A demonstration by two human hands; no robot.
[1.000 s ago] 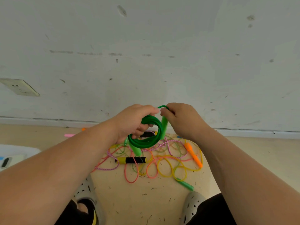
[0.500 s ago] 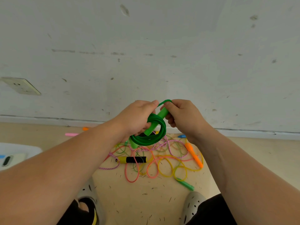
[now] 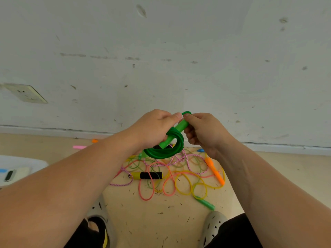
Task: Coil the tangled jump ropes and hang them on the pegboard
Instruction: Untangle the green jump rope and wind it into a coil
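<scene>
Hands meet above the floor point(image 3: 161, 221): left hand point(image 3: 152, 127) grips the green coil point(image 3: 172, 151) to keep its loops together, right hand point(image 3: 206, 131) pinches the handle point(image 3: 179, 128), threaded through the loops, probably to lock the bundle. Other ropes point(image 3: 179, 178) lie tangled below.

text: none legible | device point(image 3: 9, 175) at left edge — possibly marked, too blurred

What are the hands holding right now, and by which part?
Both hold the green jump rope: the left hand grips its coiled loops, the right hand pinches the top end of its green handle.
</scene>
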